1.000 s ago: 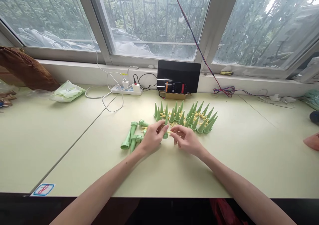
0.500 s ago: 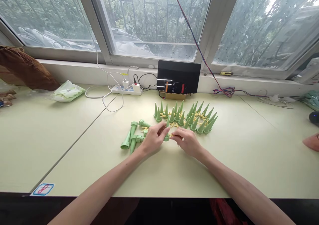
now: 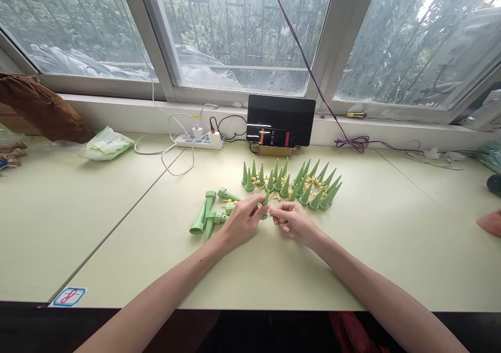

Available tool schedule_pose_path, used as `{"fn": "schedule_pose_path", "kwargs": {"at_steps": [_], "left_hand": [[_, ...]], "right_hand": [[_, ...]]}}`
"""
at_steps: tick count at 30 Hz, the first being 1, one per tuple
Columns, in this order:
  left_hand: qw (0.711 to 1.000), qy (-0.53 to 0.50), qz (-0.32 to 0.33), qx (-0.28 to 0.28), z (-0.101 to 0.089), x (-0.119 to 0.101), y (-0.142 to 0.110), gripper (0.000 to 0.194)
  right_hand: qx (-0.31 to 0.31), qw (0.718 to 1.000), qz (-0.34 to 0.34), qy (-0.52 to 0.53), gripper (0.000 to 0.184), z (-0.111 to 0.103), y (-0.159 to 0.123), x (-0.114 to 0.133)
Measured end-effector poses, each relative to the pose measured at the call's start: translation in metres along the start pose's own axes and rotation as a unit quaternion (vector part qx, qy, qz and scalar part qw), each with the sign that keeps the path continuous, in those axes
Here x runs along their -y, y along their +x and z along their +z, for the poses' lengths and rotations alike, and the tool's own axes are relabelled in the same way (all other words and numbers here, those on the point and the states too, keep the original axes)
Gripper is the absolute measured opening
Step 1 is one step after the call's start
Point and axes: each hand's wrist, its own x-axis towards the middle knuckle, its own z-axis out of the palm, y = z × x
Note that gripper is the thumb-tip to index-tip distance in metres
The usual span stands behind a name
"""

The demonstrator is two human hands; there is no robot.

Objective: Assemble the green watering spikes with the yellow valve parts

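Between the thumb and fingers of my left hand [image 3: 241, 220] is a green plastic watering spike [image 3: 266, 198], tip upward and leaning slightly right. My right hand [image 3: 296, 222] is closed in a pinch beside the spike's wide base, on a small yellow valve [image 3: 270, 212] that the fingertips mostly hide. Just behind my hands, several green spikes [image 3: 279, 182] stand points up, with yellow valves among them. A second cluster of upright spikes [image 3: 314, 201] is farther right. Left of my left hand, loose green spikes [image 3: 210, 202] lie on their sides, with a few yellow valves.
A black tablet [image 3: 281, 114] and a phone [image 3: 276, 137] showing a timer lean at the back of the table [image 3: 297, 280]. A power strip [image 3: 203, 142] with cables, a wipes pack [image 3: 107, 144] and a brown bag [image 3: 47, 110] are to the left. Coiled wire [image 3: 354, 143] lies right.
The spike in my left hand has tilted slightly right and sits a little lower. My right hand has turned slightly, its lower fingers curling beneath.
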Motion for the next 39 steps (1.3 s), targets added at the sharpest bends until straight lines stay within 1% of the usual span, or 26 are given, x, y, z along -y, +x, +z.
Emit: {"fn": "schedule_pose_path", "kwargs": {"at_steps": [2,4,6,7,8,10,12,13,14,15,17,18,19,22,28,34,36,39], "left_hand": [[1.000,0.008,0.016,-0.002,0.001,0.000,-0.001,0.018],[1.000,0.012,0.028,-0.001,0.001,-0.001,-0.001,0.017],[0.999,0.015,0.031,0.000,0.002,-0.002,-0.001,0.016],[1.000,0.015,0.027,0.000,0.003,-0.002,-0.001,0.015],[1.000,0.013,0.018,-0.003,0.003,-0.003,-0.001,0.014],[1.000,0.001,-0.009,-0.010,0.004,-0.005,0.001,0.014],[0.999,-0.019,-0.039,-0.019,0.003,-0.006,0.003,0.018],[0.998,-0.029,-0.050,-0.024,0.002,-0.007,0.004,0.022],[0.997,-0.040,-0.059,-0.028,0.001,-0.007,0.006,0.025],[0.996,-0.050,-0.066,-0.031,-0.001,-0.007,0.007,0.028],[0.994,-0.069,-0.079,-0.033,-0.004,-0.007,0.008,0.032],[0.993,-0.078,-0.085,-0.033,-0.005,-0.007,0.009,0.033],[0.992,-0.085,-0.090,-0.032,-0.006,-0.007,0.009,0.034],[0.990,-0.096,-0.099,-0.031,-0.008,-0.008,0.010,0.036],[0.989,-0.103,-0.096,-0.037,-0.008,-0.010,0.012,0.035],[0.990,-0.102,-0.091,-0.032,-0.008,-0.010,0.011,0.033],[0.991,-0.098,-0.086,-0.028,-0.008,-0.009,0.010,0.032],[0.993,-0.086,-0.074,-0.022,-0.006,-0.007,0.008,0.031]], "right_hand": [[0.013,0.997,0.061,0.051,0.034,-0.003,0.002,0.001],[0.024,0.991,0.104,0.075,0.029,-0.005,0.003,0.003],[0.028,0.990,0.117,0.072,0.027,-0.006,0.003,0.004],[0.024,0.992,0.108,0.055,0.028,-0.005,0.003,0.004],[0.019,0.996,0.087,0.029,0.031,-0.004,0.002,0.004],[-0.002,0.999,0.022,-0.048,0.037,-0.001,0.001,0.002],[-0.039,0.987,-0.059,-0.146,0.041,0.003,0.000,0.000],[-0.063,0.972,-0.104,-0.202,0.039,0.004,-0.001,-0.001],[-0.081,0.949,-0.155,-0.262,0.036,0.005,-0.001,-0.002],[-0.093,0.920,-0.205,-0.320,0.031,0.006,-0.002,-0.003],[-0.090,0.859,-0.288,-0.413,0.022,0.005,-0.001,-0.005],[-0.084,0.835,-0.315,-0.444,0.020,0.004,-0.001,-0.006],[-0.080,0.817,-0.332,-0.464,0.019,0.003,0.000,-0.007],[-0.082,0.790,-0.361,-0.490,0.017,-0.001,0.001,-0.009],[-0.077,0.758,-0.388,-0.519,0.019,-0.001,0.001,-0.008],[-0.044,0.749,-0.404,-0.523,0.022,0.002,-0.001,-0.005],[-0.039,0.750,-0.408,-0.519,0.023,0.001,-0.001,-0.006],[-0.049,0.758,-0.406,-0.509,0.025,0.000,0.000,-0.010]]}}
